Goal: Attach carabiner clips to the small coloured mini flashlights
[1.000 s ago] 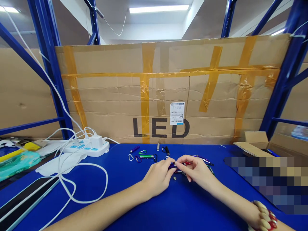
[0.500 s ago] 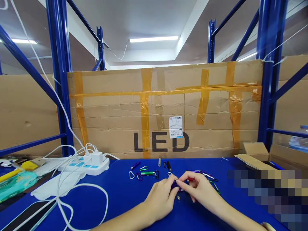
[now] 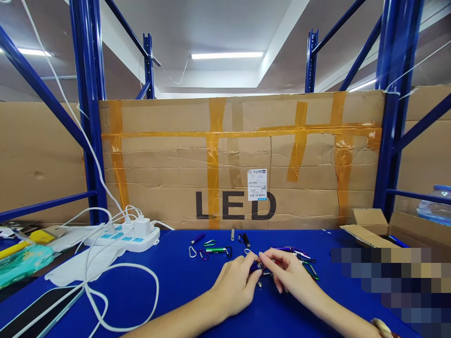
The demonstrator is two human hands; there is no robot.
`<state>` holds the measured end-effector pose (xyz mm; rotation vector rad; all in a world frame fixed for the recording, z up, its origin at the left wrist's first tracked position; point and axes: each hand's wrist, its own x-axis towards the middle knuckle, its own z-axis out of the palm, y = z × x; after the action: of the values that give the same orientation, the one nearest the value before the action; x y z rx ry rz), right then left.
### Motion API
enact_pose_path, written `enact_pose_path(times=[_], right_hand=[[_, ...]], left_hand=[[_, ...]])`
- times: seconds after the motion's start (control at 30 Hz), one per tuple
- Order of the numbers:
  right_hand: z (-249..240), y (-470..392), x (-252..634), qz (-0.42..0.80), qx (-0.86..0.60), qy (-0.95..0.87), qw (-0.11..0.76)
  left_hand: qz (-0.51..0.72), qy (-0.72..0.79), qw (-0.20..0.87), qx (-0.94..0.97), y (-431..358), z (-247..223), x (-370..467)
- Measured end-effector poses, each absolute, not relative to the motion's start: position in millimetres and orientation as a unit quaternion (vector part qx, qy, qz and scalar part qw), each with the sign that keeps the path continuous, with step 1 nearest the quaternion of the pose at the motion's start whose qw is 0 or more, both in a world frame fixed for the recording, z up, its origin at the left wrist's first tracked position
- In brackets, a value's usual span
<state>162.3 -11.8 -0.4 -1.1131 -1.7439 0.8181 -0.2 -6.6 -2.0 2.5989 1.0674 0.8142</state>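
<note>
My left hand [image 3: 235, 285] pinches a small dark blue flashlight [image 3: 256, 266], much of it covered by the fingers. Close beside it, my right hand [image 3: 292, 273] has thumb and forefinger pressed together at the flashlight's upper side; whatever is between them is too small to make out. A tiny metallic piece [image 3: 260, 284] lies on the table just below the fingers. Beyond my left hand are a green flashlight [image 3: 215, 250], a purple flashlight [image 3: 198, 238], a silver carabiner [image 3: 192, 252], a green carabiner [image 3: 209, 242] and a purple carabiner [image 3: 203, 255].
A black flashlight [image 3: 245, 241] and a silver tube [image 3: 232, 234] lie farther back on the blue table [image 3: 183, 295]. More carabiners [image 3: 310, 271] lie behind my right hand. To the left are a white power strip [image 3: 141, 241] and looped cables; an open cardboard box [image 3: 369, 234] stands right.
My right fingertips have shifted slightly up along the flashlight, and more of its metallic end shows between the hands. The view has tilted a little.
</note>
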Motion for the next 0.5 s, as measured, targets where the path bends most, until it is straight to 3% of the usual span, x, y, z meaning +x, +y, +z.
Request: enact_pose_path(times=[0.5], right_hand=[[-3.2, -10.9, 161.5, 0.420, -0.446, -0.650, 0.449]], left_hand=[[0.291, 0.356, 0.115, 0.880, -5.5, -0.9, 0.6]])
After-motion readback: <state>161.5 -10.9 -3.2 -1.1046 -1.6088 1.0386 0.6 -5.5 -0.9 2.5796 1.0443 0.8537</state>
